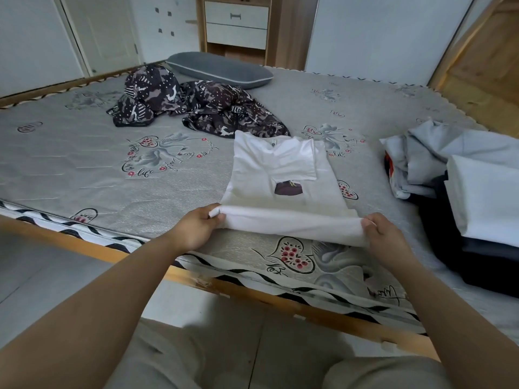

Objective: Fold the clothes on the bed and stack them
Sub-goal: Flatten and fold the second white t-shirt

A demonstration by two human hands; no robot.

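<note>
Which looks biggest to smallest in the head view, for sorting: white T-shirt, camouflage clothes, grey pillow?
1. white T-shirt
2. camouflage clothes, close behind; being farther away makes this unsure
3. grey pillow, farthest away

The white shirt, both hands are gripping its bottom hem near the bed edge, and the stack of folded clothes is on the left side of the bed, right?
Not quite. The head view shows the stack of folded clothes on the right side of the bed, not the left. The rest holds: the left hand and right hand grip the white shirt's bottom hem.
</note>
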